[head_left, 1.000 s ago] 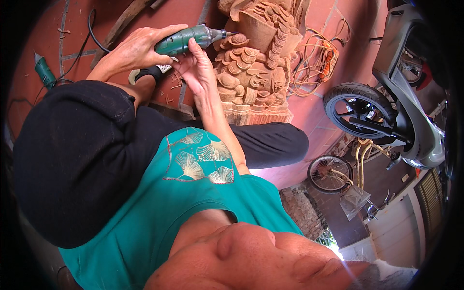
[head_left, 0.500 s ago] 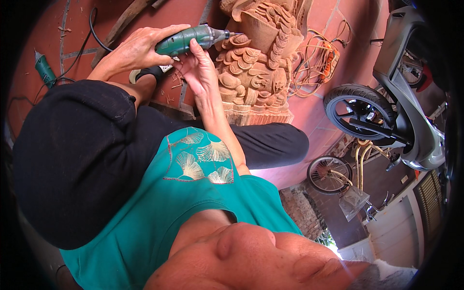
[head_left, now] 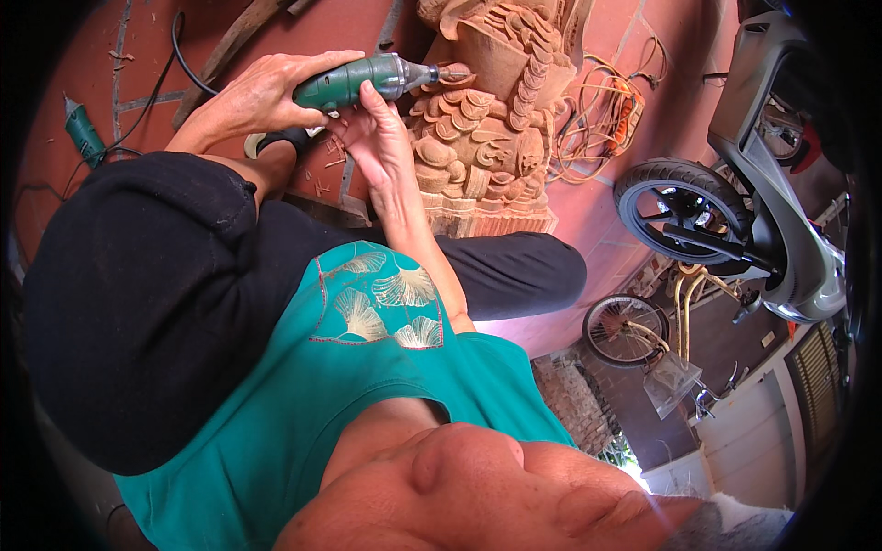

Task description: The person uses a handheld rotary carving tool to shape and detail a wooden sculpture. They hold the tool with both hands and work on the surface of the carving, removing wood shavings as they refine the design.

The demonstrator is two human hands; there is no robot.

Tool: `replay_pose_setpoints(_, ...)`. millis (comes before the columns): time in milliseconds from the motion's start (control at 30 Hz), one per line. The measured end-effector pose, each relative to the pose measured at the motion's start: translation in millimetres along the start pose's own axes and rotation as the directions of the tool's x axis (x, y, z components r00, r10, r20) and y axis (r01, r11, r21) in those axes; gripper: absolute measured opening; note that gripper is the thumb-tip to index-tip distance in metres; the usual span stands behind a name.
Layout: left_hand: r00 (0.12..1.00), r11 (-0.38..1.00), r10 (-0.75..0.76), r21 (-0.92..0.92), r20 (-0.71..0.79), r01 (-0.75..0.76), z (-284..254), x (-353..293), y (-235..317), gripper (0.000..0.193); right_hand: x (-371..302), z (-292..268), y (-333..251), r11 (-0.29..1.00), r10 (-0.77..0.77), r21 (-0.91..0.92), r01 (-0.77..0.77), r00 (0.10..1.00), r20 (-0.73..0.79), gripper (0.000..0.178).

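A green rotary tool (head_left: 338, 84) with a grey metal collar lies nearly level between my two hands. My left hand (head_left: 257, 94) wraps round its rear end from the left. My right hand (head_left: 380, 142) comes up from below, palm showing, with its thumb on the tool's body near the collar; its other fingers are partly hidden beneath. The thin bit (head_left: 454, 74) reaches a rounded carved scale on the reddish-brown wood carving (head_left: 491, 147). Rows of overlapping scales, curls and rounded shapes cover this carving. Whether the bit presses into the wood is too small to tell.
A second green tool (head_left: 84, 134) lies on the red tiled floor at far left, near a black cord (head_left: 171, 69) and a wooden branch (head_left: 225, 57). Wood chips lie by my foot. Right of the carving are a tangled orange cable (head_left: 588, 119), a motorbike (head_left: 758, 156) and a bicycle (head_left: 634, 331).
The front of the rotary tool has shifted slightly down, and its bit sits a little lower against the carved scale. Both hands keep their hold.
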State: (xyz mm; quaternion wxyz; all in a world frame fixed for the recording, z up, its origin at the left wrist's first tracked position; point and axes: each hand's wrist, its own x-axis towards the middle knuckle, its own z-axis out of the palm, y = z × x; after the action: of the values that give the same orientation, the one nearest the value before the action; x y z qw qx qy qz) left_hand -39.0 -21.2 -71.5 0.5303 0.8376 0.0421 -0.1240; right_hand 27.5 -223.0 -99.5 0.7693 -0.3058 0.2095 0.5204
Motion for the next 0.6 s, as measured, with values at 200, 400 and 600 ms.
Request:
replay_pose_setpoints(200,0.999,1.000,-0.012,0.010,0.030,0.012,-2.1,-1.3,1.5,0.087,-2.7,-2.0,2.6,0.999,0.018,0.029,-0.018,1.000,-0.004,0.049)
replay_pose_setpoints(400,1.000,1.000,-0.002,0.009,0.006,0.002,1.7,1.7,0.6,0.087,-1.4,-3.1,-0.9,1.000,0.008,0.018,-0.009,1.000,0.013,0.043)
replay_pose_setpoints(600,0.996,0.997,0.070,0.028,-0.057,-0.069,5.7,6.8,-3.5,0.088,0.0,-0.5,-5.7,1.000,-0.014,-0.010,0.015,0.999,0.040,0.040)
